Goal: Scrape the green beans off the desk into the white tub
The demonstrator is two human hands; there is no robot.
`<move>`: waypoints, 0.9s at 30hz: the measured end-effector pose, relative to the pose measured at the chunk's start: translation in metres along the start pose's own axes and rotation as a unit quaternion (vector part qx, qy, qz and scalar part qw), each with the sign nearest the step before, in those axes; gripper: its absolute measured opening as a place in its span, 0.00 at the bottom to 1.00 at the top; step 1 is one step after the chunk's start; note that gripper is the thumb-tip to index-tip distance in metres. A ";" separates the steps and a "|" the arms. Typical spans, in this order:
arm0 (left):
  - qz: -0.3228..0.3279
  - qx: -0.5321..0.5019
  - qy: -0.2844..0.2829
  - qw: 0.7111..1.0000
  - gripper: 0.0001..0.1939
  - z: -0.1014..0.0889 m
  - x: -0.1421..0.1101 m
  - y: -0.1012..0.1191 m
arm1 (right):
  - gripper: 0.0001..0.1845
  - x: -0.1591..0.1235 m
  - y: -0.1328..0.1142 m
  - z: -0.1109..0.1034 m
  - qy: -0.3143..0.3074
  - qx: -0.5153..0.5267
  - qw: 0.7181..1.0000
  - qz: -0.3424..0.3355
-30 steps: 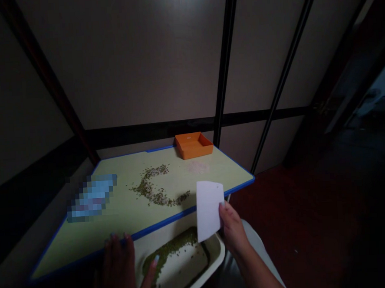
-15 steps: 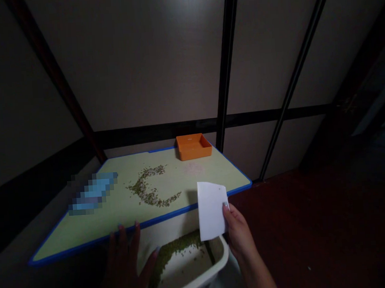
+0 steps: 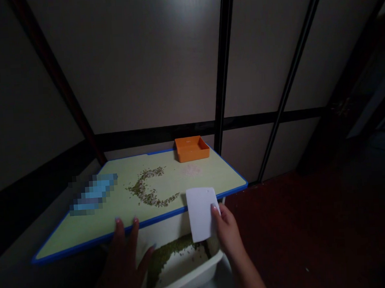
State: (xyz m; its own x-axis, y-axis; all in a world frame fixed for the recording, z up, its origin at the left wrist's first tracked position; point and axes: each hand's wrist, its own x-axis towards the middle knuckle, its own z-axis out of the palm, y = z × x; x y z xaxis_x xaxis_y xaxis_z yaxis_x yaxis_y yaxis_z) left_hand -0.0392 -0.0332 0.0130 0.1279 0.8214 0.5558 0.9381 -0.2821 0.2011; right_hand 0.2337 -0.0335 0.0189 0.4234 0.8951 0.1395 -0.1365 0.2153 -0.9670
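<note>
My right hand grips a flat white card between thumb and fingers, over the far right side of a white basin. Small green grains are heaped along the basin's far and left sides, with its pale bottom showing in the middle. My left hand is open with fingers spread, at the basin's left side and by the blue edge of the pale table. More green and pale grains lie scattered in a C-shaped band on the tabletop. The dim light hides part of my left hand.
At the table's back stands an orange open box, with a faint pinkish patch of fine bits in front. A blurred-out bluish object lies at the table's left. Panelled walls rise behind; dark red floor lies right.
The right hand and white card have shifted left and the card stands more upright. My left fingers have moved slightly up towards the table edge. The scattered grains look unchanged.
</note>
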 end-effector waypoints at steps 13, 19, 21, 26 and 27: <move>-0.003 -0.003 0.021 1.000 0.33 0.002 0.008 0.004 | 0.20 -0.017 -0.007 0.012 0.004 -0.197 0.975 -0.098; 0.020 0.018 -0.034 0.999 0.35 0.000 0.005 0.020 | 0.20 -0.029 -0.008 0.008 0.028 -0.273 0.947 -0.168; 0.024 0.026 -0.050 0.998 0.35 -0.002 0.004 0.024 | 0.20 -0.031 -0.008 0.006 0.028 -0.274 0.942 -0.193; 0.020 0.046 -0.088 0.995 0.34 -0.006 0.004 0.026 | 0.22 -0.035 -0.001 0.004 0.066 -0.242 0.949 -0.192; 0.020 0.049 -0.093 0.994 0.34 -0.006 0.004 0.027 | 0.22 -0.035 0.001 0.004 0.074 -0.223 0.956 -0.177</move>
State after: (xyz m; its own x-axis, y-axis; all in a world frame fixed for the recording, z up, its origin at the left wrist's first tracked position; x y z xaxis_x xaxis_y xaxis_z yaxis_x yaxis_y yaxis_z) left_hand -0.0156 -0.0405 0.0259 0.2151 0.8904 0.4011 0.9566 -0.2748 0.0970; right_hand 0.2156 -0.0633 0.0141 0.4985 0.7254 0.4746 0.4200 0.2767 -0.8643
